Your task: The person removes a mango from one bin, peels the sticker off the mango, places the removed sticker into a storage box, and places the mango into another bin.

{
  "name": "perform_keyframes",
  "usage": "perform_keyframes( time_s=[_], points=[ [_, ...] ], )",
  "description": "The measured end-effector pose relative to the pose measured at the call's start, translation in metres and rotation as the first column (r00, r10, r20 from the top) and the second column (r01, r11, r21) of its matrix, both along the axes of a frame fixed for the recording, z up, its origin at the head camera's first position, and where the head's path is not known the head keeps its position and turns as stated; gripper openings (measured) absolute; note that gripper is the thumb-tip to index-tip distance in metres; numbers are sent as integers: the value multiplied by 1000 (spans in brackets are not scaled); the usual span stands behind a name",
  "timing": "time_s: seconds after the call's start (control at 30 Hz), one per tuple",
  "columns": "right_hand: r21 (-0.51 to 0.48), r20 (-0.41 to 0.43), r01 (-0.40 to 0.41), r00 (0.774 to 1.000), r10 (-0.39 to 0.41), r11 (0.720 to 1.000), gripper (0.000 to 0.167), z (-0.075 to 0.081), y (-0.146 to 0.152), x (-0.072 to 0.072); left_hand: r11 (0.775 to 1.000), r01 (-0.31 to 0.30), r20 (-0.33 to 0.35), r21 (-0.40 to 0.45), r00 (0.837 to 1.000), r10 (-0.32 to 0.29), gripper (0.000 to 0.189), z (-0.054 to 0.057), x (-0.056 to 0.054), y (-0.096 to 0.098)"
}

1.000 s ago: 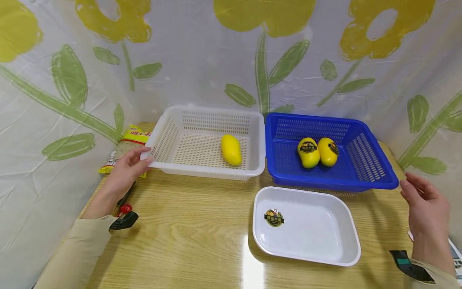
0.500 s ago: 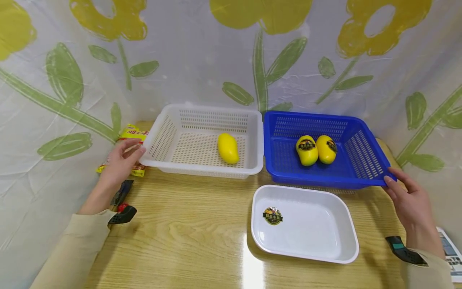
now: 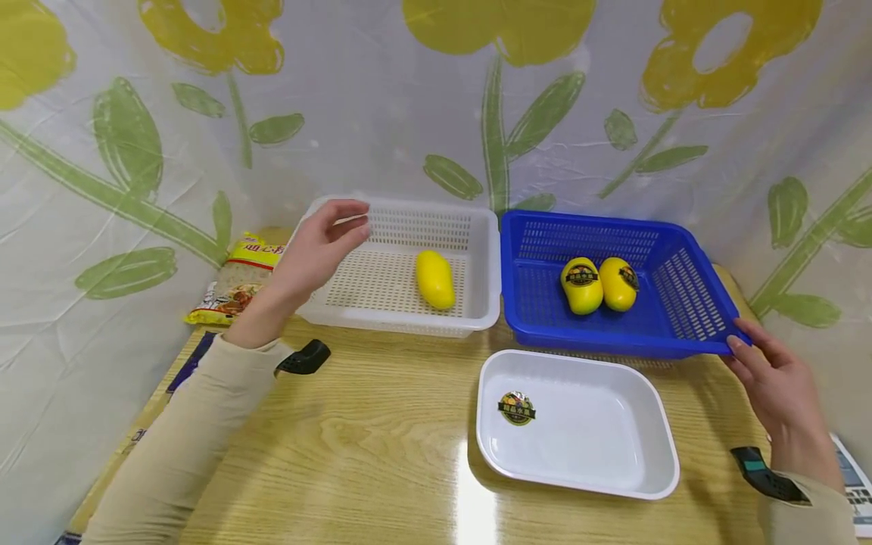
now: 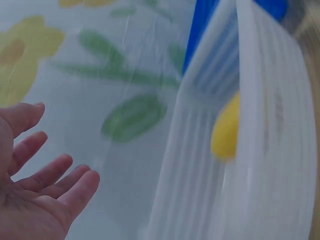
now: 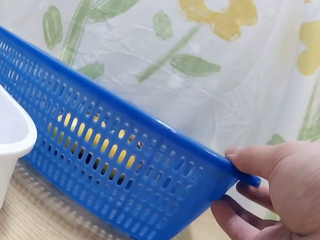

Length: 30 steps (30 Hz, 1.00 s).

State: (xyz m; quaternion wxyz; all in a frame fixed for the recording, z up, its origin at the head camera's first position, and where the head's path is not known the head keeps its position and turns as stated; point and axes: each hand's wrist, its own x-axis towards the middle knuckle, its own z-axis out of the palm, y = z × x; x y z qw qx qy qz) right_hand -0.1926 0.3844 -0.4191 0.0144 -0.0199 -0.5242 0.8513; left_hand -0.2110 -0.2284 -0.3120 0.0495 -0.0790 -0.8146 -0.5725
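My left hand [image 3: 316, 246] is over the left side of the white perforated basket [image 3: 375, 276], fingers loosely bent and holding nothing. In the left wrist view this hand [image 4: 47, 180] is apart from the basket, fingers spread. One yellow mango [image 3: 434, 280] lies in the white basket. My right hand [image 3: 780, 378] grips the near right corner of the blue basket [image 3: 613, 343]; the right wrist view shows the thumb on top of its rim and fingers underneath. Inside the blue basket, two mangoes with dark labels, a left mango [image 3: 581, 288] and a right mango [image 3: 618, 285], lie side by side.
A white tray [image 3: 586, 439] with a round sticker [image 3: 515, 409] inside stands in front of the blue basket. A yellow food packet [image 3: 238, 280] lies left of the white basket. Behind hangs a flowered curtain [image 3: 381, 144]. A printed sheet [image 3: 851, 484] lies at far right.
My left hand has left the white basket's left corner and moved up and right over it. My right hand has closed in on the blue basket's corner and taken hold of it.
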Motion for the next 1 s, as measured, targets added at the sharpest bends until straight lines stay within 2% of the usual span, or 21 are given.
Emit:
perform_keyframes(
  time_s=[0.2, 0.3, 0.4, 0.5, 0.77, 0.93, 1.0],
  points=[
    [-21, 15, -7, 1000, 7, 1000, 31, 1, 0, -1, 990, 139, 31, 13, 990, -139, 43, 2, -16, 56],
    [49, 30, 14, 999, -15, 999, 30, 1, -1, 1, 980, 197, 35, 18, 980, -197, 43, 0, -21, 81],
    [127, 38, 34, 999, -39, 991, 32, 2, -2, 2, 971, 235, 34, 47, 971, -236, 42, -4, -24, 98],
    [165, 45, 41, 998, -49, 985, 34, 3, -3, 1, 966, 254, 36, 54, 966, -256, 41, -7, -24, 107],
    [160, 67, 6, 998, -17, 987, 30, 5, 0, -1, 961, 270, 70, 56, 959, -274, 42, -16, -25, 113],
    [86, 26, -47, 999, 45, 995, 31, 4, 2, -4, 959, 276, 78, 72, 957, -281, 42, -19, -25, 113],
    [20, -7, -81, 997, 81, 997, 33, 2, 3, -7, 956, 282, 74, 80, 955, -288, 42, -19, -27, 114]
  ],
)
